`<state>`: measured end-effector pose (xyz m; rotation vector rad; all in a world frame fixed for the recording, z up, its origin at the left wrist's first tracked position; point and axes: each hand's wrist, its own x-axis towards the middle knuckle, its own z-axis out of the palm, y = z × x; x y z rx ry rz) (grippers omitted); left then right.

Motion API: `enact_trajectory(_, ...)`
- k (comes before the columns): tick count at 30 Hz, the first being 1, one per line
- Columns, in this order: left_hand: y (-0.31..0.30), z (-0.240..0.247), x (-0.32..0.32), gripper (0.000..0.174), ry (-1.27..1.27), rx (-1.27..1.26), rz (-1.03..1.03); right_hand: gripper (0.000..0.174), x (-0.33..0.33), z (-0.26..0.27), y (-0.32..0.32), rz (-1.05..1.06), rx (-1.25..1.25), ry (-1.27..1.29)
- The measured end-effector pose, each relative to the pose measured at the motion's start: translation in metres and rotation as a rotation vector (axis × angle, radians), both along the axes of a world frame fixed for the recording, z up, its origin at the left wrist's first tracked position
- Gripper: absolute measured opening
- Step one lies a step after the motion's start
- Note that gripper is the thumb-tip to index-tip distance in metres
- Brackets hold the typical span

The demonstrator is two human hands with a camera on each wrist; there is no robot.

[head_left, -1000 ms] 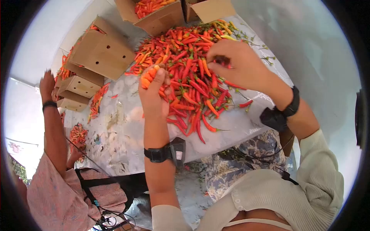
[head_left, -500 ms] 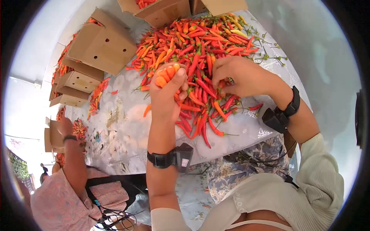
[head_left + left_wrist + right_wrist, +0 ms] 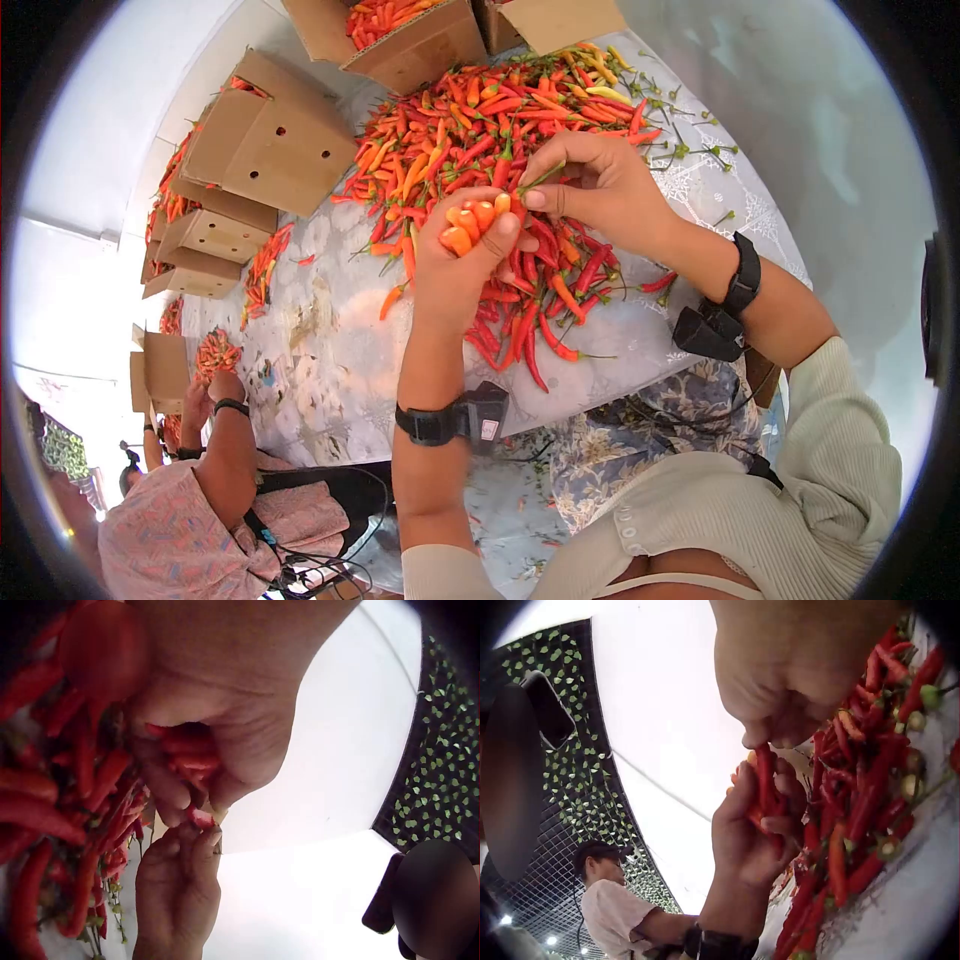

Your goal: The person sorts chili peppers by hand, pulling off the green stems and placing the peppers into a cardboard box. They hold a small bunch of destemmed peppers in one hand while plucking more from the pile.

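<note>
My left hand (image 3: 450, 275) grips a small bunch of chili peppers (image 3: 480, 218), their orange ends showing above the curled fingers. Close beside it, over the pile, my right hand (image 3: 615, 195) pinches a thin green stem (image 3: 546, 176) between thumb and forefinger. In the right wrist view, a red chili pepper (image 3: 765, 780) stands up from the left hand, its top right at the right fingertips. The two hands meet fingertip to fingertip in the left wrist view. Below them spreads a large pile of red and orange chili peppers (image 3: 410, 150).
Loose green stems (image 3: 690, 150) lie along the table's right side. Cardboard boxes of peppers, one an upright box (image 3: 270, 140), stand at the back and left. Another person (image 3: 215, 480) works at the left edge with a bunch of peppers. The table (image 3: 350, 370) has a patterned cover.
My right hand has risen from the pile, where it was among the peppers, to the left hand, with a stem now between its fingers. The left hand keeps its bunch and has shifted right.
</note>
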<state>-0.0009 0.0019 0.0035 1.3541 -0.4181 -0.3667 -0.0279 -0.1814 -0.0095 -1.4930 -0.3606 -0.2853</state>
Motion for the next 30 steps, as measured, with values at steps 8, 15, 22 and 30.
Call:
enact_trajectory(8,-0.002,-0.001,-0.003,0.031,-0.047,0.080,0.018,0.014,-0.005,0.000,0.004,-0.075,-0.144,-0.024)
enact_trajectory(15,-0.001,-0.011,0.001,0.032,-0.163,0.098,0.013,0.017,-0.007,0.002,0.004,0.017,-0.071,0.062)
enact_trajectory(22,0.000,-0.009,0.002,0.032,-0.191,0.121,-0.035,0.015,0.001,-0.006,0.003,0.133,0.101,0.152)
enact_trajectory(30,-0.001,-0.006,-0.001,0.033,-0.178,0.110,-0.060,0.015,0.003,-0.005,-0.004,0.325,0.243,0.344)
